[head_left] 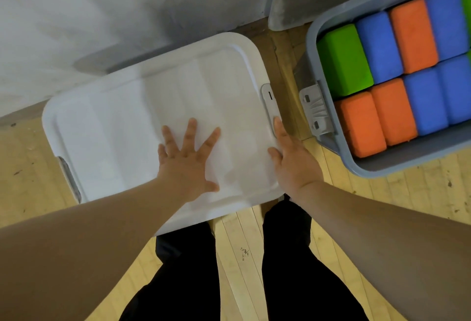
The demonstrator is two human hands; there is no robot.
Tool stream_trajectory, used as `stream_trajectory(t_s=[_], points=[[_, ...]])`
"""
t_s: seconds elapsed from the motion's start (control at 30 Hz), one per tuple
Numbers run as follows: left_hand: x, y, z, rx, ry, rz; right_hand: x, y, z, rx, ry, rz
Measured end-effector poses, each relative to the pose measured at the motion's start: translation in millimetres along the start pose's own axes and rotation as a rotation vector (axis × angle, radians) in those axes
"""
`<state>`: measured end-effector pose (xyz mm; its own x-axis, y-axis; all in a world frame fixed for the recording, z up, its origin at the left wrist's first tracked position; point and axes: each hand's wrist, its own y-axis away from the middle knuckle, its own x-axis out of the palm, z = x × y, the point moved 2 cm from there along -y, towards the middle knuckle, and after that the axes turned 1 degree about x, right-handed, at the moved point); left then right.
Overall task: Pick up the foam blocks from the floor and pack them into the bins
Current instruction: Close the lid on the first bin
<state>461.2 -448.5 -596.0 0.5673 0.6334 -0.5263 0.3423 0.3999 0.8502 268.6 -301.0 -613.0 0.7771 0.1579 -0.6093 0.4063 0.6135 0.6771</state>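
Foam blocks [397, 76] in green, blue and orange, packed side against side in two rows inside the open grey bin [312, 37] at the upper right of the frame, on the wooden floor [242, 244]. Just beside it, at centre frame, a second bin closed under a white lid [127, 116]. Left hand [187, 165] flat on the lid's near half, palm down, fingers straight and spread wide. Right hand [293, 160] at the lid's right edge, forefinger laid on the grey latch [270, 101], thumb resting on the lid top. Its other fingers hidden past the edge, so gripping or merely pressing: cannot tell. Another grey latch [314, 109] hanging open on the grey bin's near wall. Below, at lower centre, two legs in black trousers [188, 269], close against the lidded bin.
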Motion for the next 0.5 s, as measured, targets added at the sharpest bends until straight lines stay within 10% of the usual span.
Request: stream_trajectory(t_s=[0.5], points=[[-189, 152, -89, 0.096, 0.353, -0.319, -291, 86, 14, -0.046, 0.181, -0.050]])
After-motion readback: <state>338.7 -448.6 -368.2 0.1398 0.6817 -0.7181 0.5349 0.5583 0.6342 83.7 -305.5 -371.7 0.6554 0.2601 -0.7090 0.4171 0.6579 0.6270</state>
